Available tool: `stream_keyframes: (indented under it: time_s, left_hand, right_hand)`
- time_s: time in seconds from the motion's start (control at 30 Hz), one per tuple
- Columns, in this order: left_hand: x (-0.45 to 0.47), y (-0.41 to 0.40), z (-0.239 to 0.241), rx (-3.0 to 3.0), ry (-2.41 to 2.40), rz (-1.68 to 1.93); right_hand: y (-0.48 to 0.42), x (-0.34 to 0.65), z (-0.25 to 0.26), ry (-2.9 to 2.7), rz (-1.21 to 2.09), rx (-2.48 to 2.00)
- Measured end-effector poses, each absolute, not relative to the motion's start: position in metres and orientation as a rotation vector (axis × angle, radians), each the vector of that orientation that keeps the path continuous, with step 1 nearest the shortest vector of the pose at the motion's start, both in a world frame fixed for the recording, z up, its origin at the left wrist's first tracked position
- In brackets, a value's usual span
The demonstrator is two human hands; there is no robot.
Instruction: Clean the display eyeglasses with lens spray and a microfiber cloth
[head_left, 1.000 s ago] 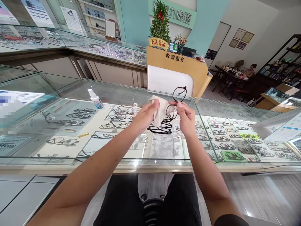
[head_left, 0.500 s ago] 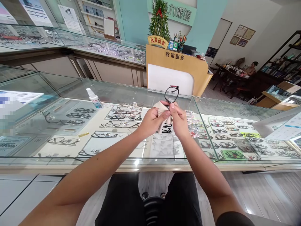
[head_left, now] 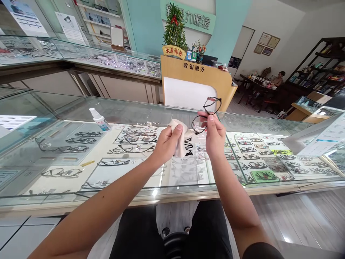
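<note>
Glass tops the desk (head_left: 178, 197) below the left hand (head_left: 167, 142) and right hand (head_left: 216, 136). A white bottle (head_left: 99, 119) stands on its left part; the left fingers (head_left: 176, 131) clutch a cream cloth (head_left: 180, 146), the right fingers (head_left: 211, 124) pinch black glasses (head_left: 198, 125), raised just beside the cloth.

Lighting brt (refl. on glass (head_left: 183, 176)).

Black trousers (head_left: 137, 233) and a short black sleeve (head_left: 262, 250) are worn.
</note>
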State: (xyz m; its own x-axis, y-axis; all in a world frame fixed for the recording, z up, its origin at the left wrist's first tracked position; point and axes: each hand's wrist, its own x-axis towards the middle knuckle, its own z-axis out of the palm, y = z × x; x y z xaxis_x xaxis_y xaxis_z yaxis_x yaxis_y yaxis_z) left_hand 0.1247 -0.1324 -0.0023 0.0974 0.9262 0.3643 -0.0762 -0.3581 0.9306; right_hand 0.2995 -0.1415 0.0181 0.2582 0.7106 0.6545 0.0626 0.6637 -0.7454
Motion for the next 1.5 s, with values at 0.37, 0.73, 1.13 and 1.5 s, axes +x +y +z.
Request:
stream_keyframes:
  time_s: [0.37,0.73,1.13,1.5]
  left_hand:
    - [0.124,-0.164,0.006,2.118,0.508,0.332]
    - [0.143,-0.156,-0.024,2.711,0.599,0.292]
    - [0.103,-0.133,0.011,2.271,0.802,1.620]
    - [0.097,-0.122,0.013,2.325,1.012,1.723]
  right_hand:
    - [-0.133,0.309,0.020,-1.104,0.570,-0.728]
    - [-0.135,0.304,0.019,-1.173,0.509,-0.819]
    - [-0.152,0.301,0.029,-1.366,0.592,-0.857]
    - [-0.156,0.301,0.029,-1.627,0.938,-0.782]
